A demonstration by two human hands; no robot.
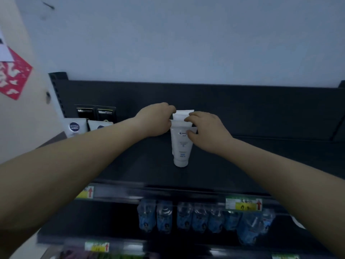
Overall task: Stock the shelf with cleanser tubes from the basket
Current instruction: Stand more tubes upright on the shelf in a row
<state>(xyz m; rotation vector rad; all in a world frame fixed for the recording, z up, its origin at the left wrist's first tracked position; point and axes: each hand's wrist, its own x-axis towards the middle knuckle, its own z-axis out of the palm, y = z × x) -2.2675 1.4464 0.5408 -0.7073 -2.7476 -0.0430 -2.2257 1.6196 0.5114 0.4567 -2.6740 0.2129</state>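
Several white cleanser tubes (181, 144) stand cap-down in a tight row on the black top shelf (130, 165), one behind another. My left hand (155, 119) presses against the left side of the row near the crimped tops. On the right side, my right hand (207, 128) has its fingers on the front tubes' upper edges. Both hands hold the row between them. The basket is out of view.
Dark and white men's skincare packs (93, 118) stand at the shelf's far left. Blue bagged products (205, 217) hang on the shelf below, behind yellow price labels (243, 203). The black back panel (242, 105) rises behind the tubes. A red paper decoration (14, 75) is on the left wall.
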